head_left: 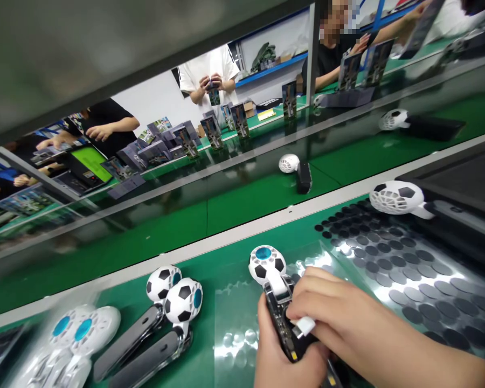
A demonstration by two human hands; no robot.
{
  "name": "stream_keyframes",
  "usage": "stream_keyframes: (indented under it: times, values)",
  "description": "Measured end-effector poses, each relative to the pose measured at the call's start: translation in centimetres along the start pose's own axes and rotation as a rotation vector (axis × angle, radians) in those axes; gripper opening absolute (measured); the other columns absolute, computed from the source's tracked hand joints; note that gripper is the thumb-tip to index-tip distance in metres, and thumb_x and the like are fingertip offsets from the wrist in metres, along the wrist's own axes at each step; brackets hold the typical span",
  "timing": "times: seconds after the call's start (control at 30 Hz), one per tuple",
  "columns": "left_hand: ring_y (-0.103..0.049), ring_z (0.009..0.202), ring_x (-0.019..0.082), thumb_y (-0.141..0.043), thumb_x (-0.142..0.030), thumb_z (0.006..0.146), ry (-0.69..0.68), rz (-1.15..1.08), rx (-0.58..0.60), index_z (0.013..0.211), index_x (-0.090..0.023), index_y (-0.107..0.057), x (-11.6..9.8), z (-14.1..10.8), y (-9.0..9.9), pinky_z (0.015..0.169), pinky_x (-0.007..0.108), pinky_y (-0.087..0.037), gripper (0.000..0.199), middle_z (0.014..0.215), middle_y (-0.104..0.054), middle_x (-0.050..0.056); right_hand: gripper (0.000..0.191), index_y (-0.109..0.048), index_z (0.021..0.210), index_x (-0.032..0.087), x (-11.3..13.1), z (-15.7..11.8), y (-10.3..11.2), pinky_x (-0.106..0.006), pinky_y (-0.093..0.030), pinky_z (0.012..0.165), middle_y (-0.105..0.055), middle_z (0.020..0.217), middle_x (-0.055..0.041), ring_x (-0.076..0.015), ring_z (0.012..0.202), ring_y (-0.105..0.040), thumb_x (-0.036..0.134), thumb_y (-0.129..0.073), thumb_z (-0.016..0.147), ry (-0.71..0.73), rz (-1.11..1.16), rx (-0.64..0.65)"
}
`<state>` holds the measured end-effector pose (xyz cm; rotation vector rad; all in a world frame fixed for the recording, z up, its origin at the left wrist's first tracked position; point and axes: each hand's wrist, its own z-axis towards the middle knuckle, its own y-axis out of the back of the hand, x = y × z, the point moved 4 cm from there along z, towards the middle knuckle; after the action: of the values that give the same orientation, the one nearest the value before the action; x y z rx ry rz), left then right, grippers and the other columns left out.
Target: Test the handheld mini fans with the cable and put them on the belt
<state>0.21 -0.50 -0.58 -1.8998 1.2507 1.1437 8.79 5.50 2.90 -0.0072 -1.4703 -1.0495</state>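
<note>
My left hand [285,361] is closed around a handheld fan [281,302]. Its round head is patterned like a football, white with black patches and a blue disc, and the handle is uncovered so that a dark circuit board shows. Over that handle my right hand [327,307] bends its fingers in a pinch. A small white plug [305,327] with a metal end sticks out from under those fingers, just above the board. The right fingertips are partly hidden, and I cannot tell whether they touch the board.
Two football fans [161,318] lie to the left, beside white fan parts [73,339] in clear plastic. Sheets of round black stickers [404,264] lie on the right. Beyond the pale rail [226,237], a green conveyor [242,194] carries more fans. Several people work at the far side among printed boxes [212,132].
</note>
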Motion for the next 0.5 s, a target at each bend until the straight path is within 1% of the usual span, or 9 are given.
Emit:
stream_keyframes:
  times: [0.1, 0.2, 0.27, 0.33, 0.4, 0.43, 0.5]
  values:
    - [-0.058, 0.089, 0.025, -0.064, -0.027, 0.054, -0.009, -0.016, 0.019, 0.11, -0.016, -0.029, 0.0, 0.1, 0.0, 0.077, 0.032, -0.044, 0.067, 0.1, -0.059, 0.012, 0.031, -0.056, 0.076, 0.02, -0.2, -0.1, -0.1, -0.023, -0.039, 0.067, -0.052, 0.08, 0.0019, -0.0129, 0.079, -0.047, -0.008, -0.045, 0.071, -0.026, -0.018, -0.051]
    - [-0.058, 0.092, 0.025, -0.063, -0.025, 0.054, 0.011, -0.013, 0.018, 0.113, -0.015, -0.028, -0.1, 0.0, 0.0, 0.079, 0.032, -0.044, 0.069, 0.105, -0.058, 0.014, 0.031, -0.056, 0.074, 0.02, -0.5, -0.1, -0.3, -0.022, -0.04, 0.065, -0.048, 0.083, 0.0018, -0.0114, 0.076, -0.049, -0.006, -0.043, 0.067, -0.134, 0.024, -0.062]
    - [-0.058, 0.094, 0.024, -0.062, -0.022, 0.054, 0.019, -0.018, 0.014, 0.115, -0.015, -0.027, -0.2, -0.1, 0.0, 0.081, 0.031, -0.044, 0.071, 0.107, -0.058, 0.015, 0.03, -0.057, 0.077, 0.022, -0.8, 0.1, -0.5, -0.023, -0.042, 0.068, -0.047, 0.085, 0.0018, -0.0116, 0.077, -0.05, -0.002, -0.042, 0.07, -0.256, 0.113, -0.058]
    - [-0.058, 0.094, 0.022, -0.061, -0.019, 0.055, 0.021, -0.024, 0.02, 0.117, -0.015, -0.027, -0.3, -0.2, 0.0, 0.08, 0.029, -0.045, 0.071, 0.109, -0.059, 0.014, 0.032, -0.056, 0.089, 0.026, -1.4, 0.1, -0.9, -0.024, -0.043, 0.072, -0.048, 0.088, 0.0018, -0.0129, 0.08, -0.052, 0.002, -0.045, 0.071, -0.433, 0.233, -0.071]
    - [-0.059, 0.093, 0.021, -0.062, -0.018, 0.056, 0.019, -0.037, 0.045, 0.119, -0.016, -0.027, -0.2, -0.3, 0.1, 0.079, 0.027, -0.045, 0.072, 0.109, -0.06, 0.011, 0.039, -0.049, 0.101, 0.029, -2.0, 0.0, -1.3, -0.025, -0.045, 0.071, -0.048, 0.089, 0.002, -0.0131, 0.078, -0.053, 0.006, -0.05, 0.07, -0.585, 0.361, -0.098]
    - [-0.06, 0.091, 0.021, -0.064, -0.019, 0.056, 0.014, -0.059, 0.068, 0.12, -0.016, -0.028, 0.0, -0.3, 0.2, 0.077, 0.027, -0.046, 0.074, 0.108, -0.06, 0.011, 0.041, -0.047, 0.103, 0.029, -2.1, 0.0, -1.5, -0.024, -0.045, 0.069, -0.047, 0.088, 0.0025, -0.0127, 0.076, -0.053, 0.007, -0.051, 0.068, -0.621, 0.422, -0.111]
    - [-0.062, 0.084, 0.022, -0.07, -0.026, 0.057, 0.025, -0.174, 0.118, 0.122, -0.018, -0.025, 0.4, -0.3, 0.3, 0.072, 0.028, -0.047, 0.08, 0.1, -0.063, 0.01, 0.038, -0.043, 0.102, 0.028, -2.2, 0.1, -1.3, -0.022, -0.044, 0.061, -0.045, 0.082, 0.0042, -0.0113, 0.069, -0.053, 0.012, -0.053, 0.068, -0.61, 0.532, -0.118]
